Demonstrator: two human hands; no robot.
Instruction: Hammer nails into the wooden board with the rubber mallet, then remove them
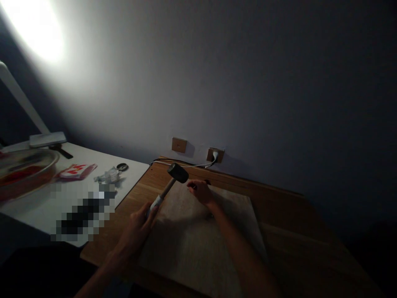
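Observation:
My left hand (142, 219) is wrapped round the pale grip of a mallet (178, 172). Its dark, blocky head is raised and tilted over the far left part of a light wooden board (201, 248). Close to the mallet head, my right hand (201, 193) is at the board's far edge, fingers pinched together. A tiny dark spot shows at those fingertips, too small to name. My right forearm crosses the board and throws a shadow on it.
The board lies on a brown wooden table (288, 211) against the wall. Behind it are a socket with a white plug (215, 156) and a cable. On the white table (136, 169) at left stand a clear basin (51, 163), a red-and-white packet (77, 171) and a crumpled plastic bag (110, 176).

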